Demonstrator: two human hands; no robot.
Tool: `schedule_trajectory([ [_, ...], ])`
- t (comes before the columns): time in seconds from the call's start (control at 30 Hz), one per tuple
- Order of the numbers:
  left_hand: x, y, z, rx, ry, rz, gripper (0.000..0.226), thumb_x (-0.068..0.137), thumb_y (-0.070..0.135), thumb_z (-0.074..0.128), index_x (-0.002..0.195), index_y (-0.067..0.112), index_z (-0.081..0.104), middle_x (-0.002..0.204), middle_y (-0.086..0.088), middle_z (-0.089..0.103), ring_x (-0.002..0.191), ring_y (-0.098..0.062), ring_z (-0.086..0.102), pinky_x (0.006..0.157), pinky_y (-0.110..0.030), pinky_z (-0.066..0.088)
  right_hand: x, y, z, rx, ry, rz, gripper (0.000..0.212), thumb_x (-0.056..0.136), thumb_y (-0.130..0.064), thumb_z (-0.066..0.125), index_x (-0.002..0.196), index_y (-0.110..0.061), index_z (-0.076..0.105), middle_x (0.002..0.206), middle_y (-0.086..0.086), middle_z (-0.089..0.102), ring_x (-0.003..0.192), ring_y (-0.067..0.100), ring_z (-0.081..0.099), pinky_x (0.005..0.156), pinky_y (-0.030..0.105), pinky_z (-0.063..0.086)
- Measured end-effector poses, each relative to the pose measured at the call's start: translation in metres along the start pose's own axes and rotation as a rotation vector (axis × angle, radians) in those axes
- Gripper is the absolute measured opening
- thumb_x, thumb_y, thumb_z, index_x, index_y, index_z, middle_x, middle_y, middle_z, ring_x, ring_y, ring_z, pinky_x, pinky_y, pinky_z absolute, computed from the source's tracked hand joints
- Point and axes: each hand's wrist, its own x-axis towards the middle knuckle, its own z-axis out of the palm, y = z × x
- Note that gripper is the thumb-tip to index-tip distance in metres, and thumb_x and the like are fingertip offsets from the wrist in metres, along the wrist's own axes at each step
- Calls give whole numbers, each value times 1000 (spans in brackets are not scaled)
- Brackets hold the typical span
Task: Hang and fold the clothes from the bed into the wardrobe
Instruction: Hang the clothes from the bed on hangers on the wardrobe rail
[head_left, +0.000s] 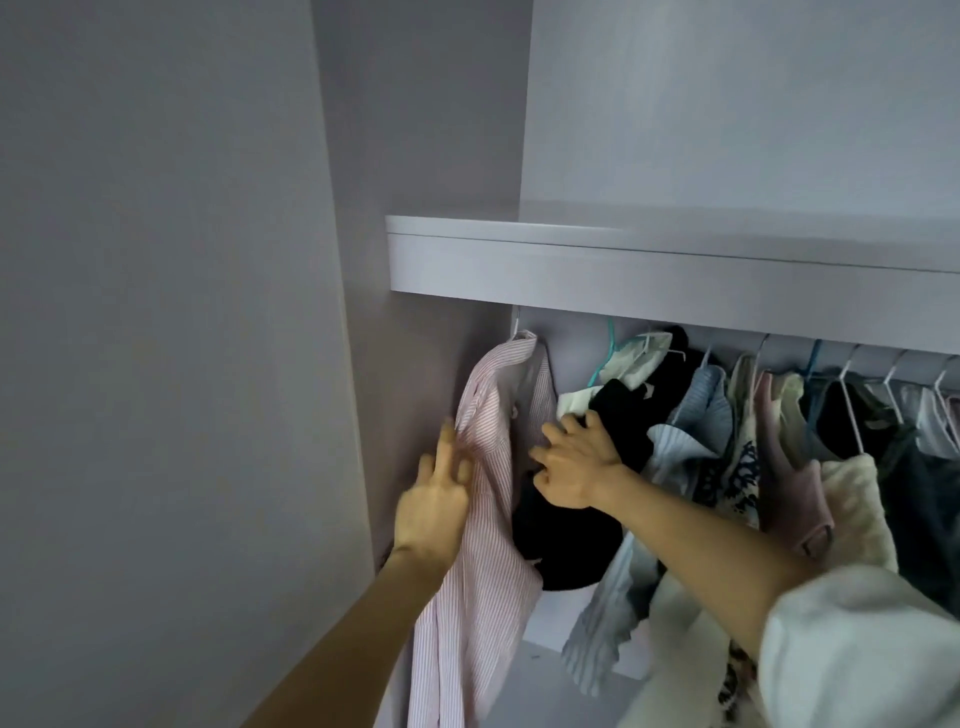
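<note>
Pink-and-white striped cotton shirt (483, 467) hanging on white wire hanger (517, 330) at far-left end of wardrobe rail, just beside grey wardrobe side wall (415, 395). Shirt's left edge being pinched by left hand (434, 512). Neighbouring black garment (618, 426) being pressed rightward by right hand (569, 467), fingers spread. Step judged: hanging stage, shirt being settled and given room. Next move calling for shirt front being smoothed straight, both hands being withdrawn.
</note>
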Motion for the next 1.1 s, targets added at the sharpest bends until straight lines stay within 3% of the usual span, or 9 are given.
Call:
schedule_trajectory([
  [0.07, -5, 3, 2, 8, 57, 70, 67, 75, -1, 69, 136, 6, 44, 156, -20, 13, 138, -35, 31, 86, -42, 52, -25, 2, 9, -43, 48, 13, 46, 91, -40, 38, 131, -18, 47, 141, 8, 32, 130, 31, 26, 101, 50, 22],
  [0.17, -10, 14, 7, 49, -130, 155, 73, 91, 0, 40, 151, 10, -1, 156, -13, -20, 145, -26, -15, 116, -39, 15, -57, 1, 25, 7, 95, 94, 51, 88, -32, 46, 135, -13, 43, 150, 12, 22, 139, 34, 13, 109, 55, 15],
  [0.23, -11, 26, 5, 71, -176, 189, 76, 92, 5, 38, 149, 11, -11, 155, -11, -25, 143, -24, -22, 117, -39, 1, -73, 0, 28, 101, 104, 142, 55, 86, -24, 49, 138, -11, 39, 155, 9, 13, 143, 33, 3, 113, 53, 9],
  [0.4, -26, 43, -2, 82, -282, 205, 80, 92, 18, 46, 150, 25, -10, 153, -7, -31, 142, -23, -26, 117, -48, 4, -105, 2, 23, 249, 100, 217, 68, 87, -17, 44, 149, -12, 17, 158, 5, -1, 145, 26, -10, 116, 45, 6],
  [0.57, -80, 53, -22, 22, -225, 153, 75, 94, 18, 44, 150, 29, -5, 156, -7, -23, 143, -28, -22, 116, -54, 1, -161, -14, 15, 421, 109, 149, 61, 90, -22, 37, 149, -16, 21, 159, 3, -1, 146, 22, -7, 118, 44, 2],
  [0.67, -127, 61, -45, -158, -183, -5, 65, 96, 21, 41, 151, 27, 7, 159, -4, -10, 145, -26, -16, 116, -50, 1, -199, -43, 14, 684, 335, 57, 58, 83, -26, 26, 132, -8, 51, 147, 14, 38, 138, 32, 32, 111, 46, 28],
  [0.77, -182, 56, -61, -294, -99, -168, 55, 96, 23, 43, 147, 22, 24, 158, -4, 7, 146, -24, -1, 118, -43, 8, -234, -73, 12, 993, 406, 23, 37, 87, -6, 43, 120, -4, 61, 131, 9, 55, 123, 25, 48, 103, 29, 36],
  [0.83, -226, 48, -68, -318, -69, -284, 53, 94, 23, 45, 145, 21, 32, 155, -6, 17, 144, -24, 12, 115, -40, 17, -258, -97, 11, 1118, 335, -71, 33, 89, 0, 47, 119, -6, 60, 126, 2, 56, 117, 16, 50, 99, 20, 36],
  [1.1, -421, 31, -83, -419, 67, -887, 38, 94, 14, 51, 132, 11, 52, 134, -7, 51, 124, -25, 48, 104, -31, 36, -321, -219, 27, 1321, -162, -492, 25, 94, -5, 45, 110, -9, 65, 94, -4, 68, 95, 19, 66, 89, 31, 49],
])
